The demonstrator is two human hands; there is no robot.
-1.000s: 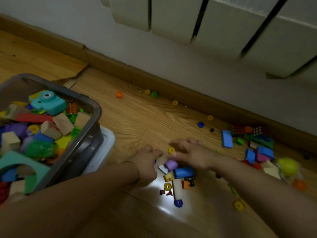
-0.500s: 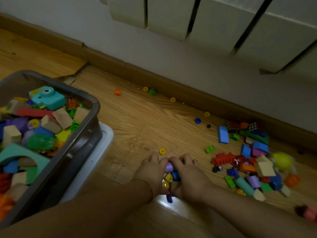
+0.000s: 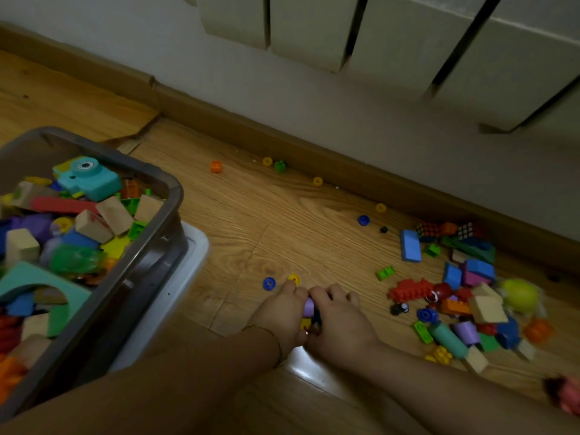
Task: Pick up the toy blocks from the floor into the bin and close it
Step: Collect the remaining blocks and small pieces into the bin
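On the wooden floor my left hand [image 3: 281, 312] and my right hand [image 3: 340, 321] are cupped together around a small clump of blocks. A purple cylinder block [image 3: 309, 306] and a yellow piece [image 3: 305, 323] show in the gap between them; the others are hidden. Both hands curl around the clump. The grey bin [image 3: 150, 265], heaped with blocks and a teal toy camera [image 3: 89, 177], stands at the left. A pile of loose blocks [image 3: 464, 296] lies on the floor at the right.
The bin sits on a white lid [image 3: 185, 277]. Small rings and studs lie scattered: a blue ring [image 3: 269, 283], a yellow ring [image 3: 294, 278], an orange brick [image 3: 216, 167]. A baseboard [image 3: 282, 142] and a radiator [image 3: 392, 42] run along the far wall.
My hands have closed together around the clump and pulled it toward me. A blue ring now lies uncovered left of the yellow ring.
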